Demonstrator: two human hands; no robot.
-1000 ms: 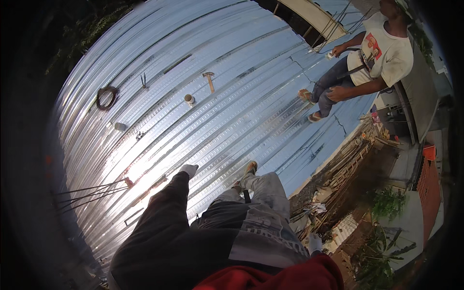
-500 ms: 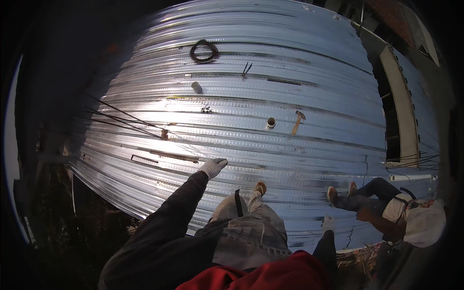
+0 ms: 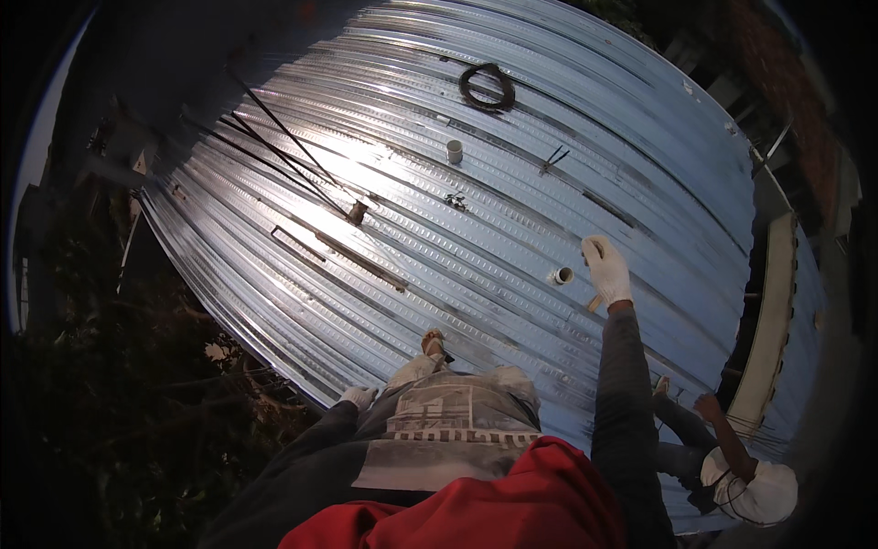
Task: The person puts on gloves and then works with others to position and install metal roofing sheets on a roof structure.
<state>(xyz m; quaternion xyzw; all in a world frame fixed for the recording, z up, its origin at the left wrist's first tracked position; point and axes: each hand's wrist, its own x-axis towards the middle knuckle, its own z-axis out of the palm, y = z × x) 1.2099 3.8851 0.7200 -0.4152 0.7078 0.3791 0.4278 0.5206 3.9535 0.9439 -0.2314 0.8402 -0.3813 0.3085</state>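
Note:
My right hand (image 3: 608, 272), in a white glove, is stretched out over the hammer (image 3: 594, 303). Only the light handle end shows below the glove; the hammer's head is hidden. The fingers look loosely bent and apart, and no grip on the hammer is visible. Left of the glove stands a short pale pipe piece (image 3: 562, 275). My left hand (image 3: 359, 396), also white-gloved, is down beside my left thigh. Its fingers are too hidden to tell what they do.
Ribbed metal sheets (image 3: 494, 247) slope beneath me. On them lie a black wire coil (image 3: 487, 87), pliers-like cutters (image 3: 553, 160), another pipe piece (image 3: 455, 152) and long rods (image 3: 293, 156). A person (image 3: 750, 485) sits at the lower right. A roof edge drops off left.
My right hand has reached forward over the hammer. My left hand has drawn back from the metal sheets to my thigh. The view has turned, and the other person's arm has shifted.

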